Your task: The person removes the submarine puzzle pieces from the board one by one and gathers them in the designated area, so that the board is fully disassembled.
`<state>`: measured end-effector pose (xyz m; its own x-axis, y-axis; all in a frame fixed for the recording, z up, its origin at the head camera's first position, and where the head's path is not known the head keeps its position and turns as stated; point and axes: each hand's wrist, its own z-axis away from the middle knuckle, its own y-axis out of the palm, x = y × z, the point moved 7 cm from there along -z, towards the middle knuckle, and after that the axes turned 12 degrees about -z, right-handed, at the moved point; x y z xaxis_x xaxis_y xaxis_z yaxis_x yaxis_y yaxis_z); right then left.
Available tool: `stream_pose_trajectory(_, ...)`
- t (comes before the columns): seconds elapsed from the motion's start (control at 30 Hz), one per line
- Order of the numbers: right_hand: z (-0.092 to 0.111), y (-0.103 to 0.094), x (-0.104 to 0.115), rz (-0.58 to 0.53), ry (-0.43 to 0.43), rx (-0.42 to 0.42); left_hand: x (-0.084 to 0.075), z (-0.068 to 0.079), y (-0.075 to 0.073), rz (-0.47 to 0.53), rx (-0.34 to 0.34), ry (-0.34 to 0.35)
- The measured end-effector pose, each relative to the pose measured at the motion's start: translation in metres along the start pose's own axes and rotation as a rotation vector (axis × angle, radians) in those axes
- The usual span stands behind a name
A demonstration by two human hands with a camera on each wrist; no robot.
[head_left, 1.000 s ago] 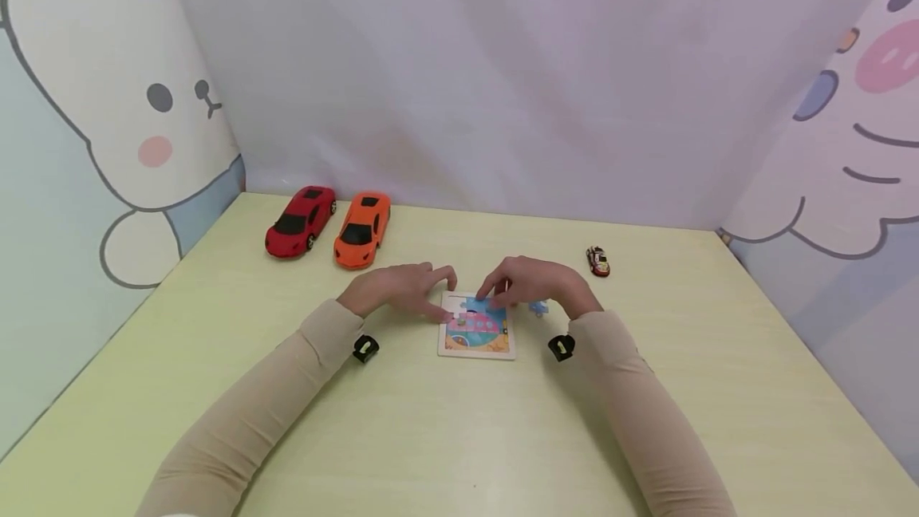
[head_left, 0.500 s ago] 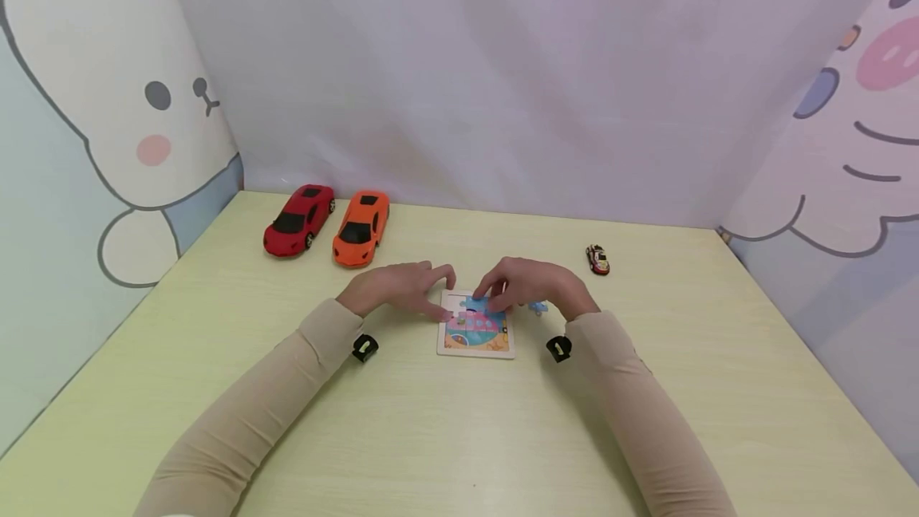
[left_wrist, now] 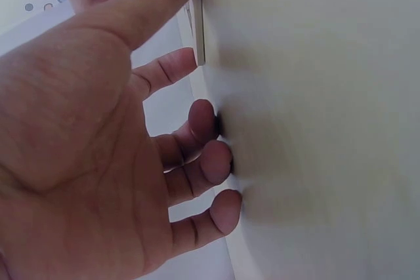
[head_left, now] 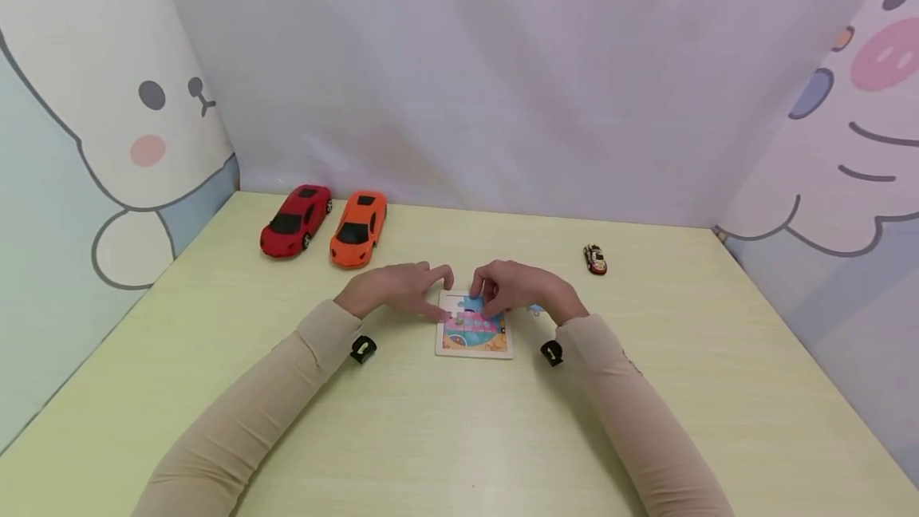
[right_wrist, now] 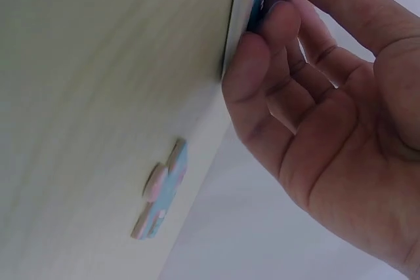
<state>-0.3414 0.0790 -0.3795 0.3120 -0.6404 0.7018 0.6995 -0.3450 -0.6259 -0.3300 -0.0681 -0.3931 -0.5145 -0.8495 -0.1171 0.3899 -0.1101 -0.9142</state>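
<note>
A small square jigsaw puzzle board (head_left: 474,354) with a pale frame lies flat on the table, bearing a blue, pink and orange picture. Its upper left part shows pale backing. My left hand (head_left: 405,290) holds the board's far left corner between thumb and index finger; its other fingertips rest on the table in the left wrist view. Curled over the upper right of the board, my right hand (head_left: 520,286) has thumb and index finger on a blue puzzle piece (head_left: 473,304), partly hidden by the fingers. A loose light-blue puzzle piece (right_wrist: 164,191) lies on the table beside this hand.
A red toy car (head_left: 296,222) and an orange toy car (head_left: 359,230) stand at the back left of the table (head_left: 431,437). Farther right is a tiny patterned toy car (head_left: 595,259). Printed cloth walls (head_left: 467,86) enclose the back and sides.
My right hand has shifted slightly left across the puzzle, its thumb moving left and nearer the board's middle. The left hand keeps its place at the board's corner.
</note>
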Motion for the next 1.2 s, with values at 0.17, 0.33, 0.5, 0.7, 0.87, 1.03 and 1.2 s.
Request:
stream_pose_trajectory(0.17,0.001,0.001,0.0,0.043,0.019,0.003,0.0,0.0,0.0,0.004,-0.001,0.002)
stream_pose_trajectory(0.33,0.002,0.003,0.0,0.06,0.019,0.016,0.0,0.001,0.0,-0.002,-0.004,-0.002)
stream_pose_trajectory(0.5,0.002,0.003,0.001,0.06,0.019,0.024,0.0,0.0,0.0,-0.001,-0.01,0.008)
stream_pose_trajectory(0.7,0.001,0.004,0.003,0.065,-0.006,0.018,-0.001,0.002,0.0,0.011,-0.004,0.007)
stream_pose_trajectory(0.87,0.0,0.003,0.006,0.062,-0.045,0.005,-0.001,0.003,0.0,0.01,0.003,-0.001)
stream_pose_trajectory(1.03,-0.001,-0.003,0.007,0.064,-0.086,-0.016,-0.001,0.004,-0.001,0.003,-0.006,0.004)
stream_pose_trajectory(1.2,0.001,-0.006,0.009,0.045,-0.12,-0.023,-0.002,0.003,-0.001,0.015,-0.006,0.006)
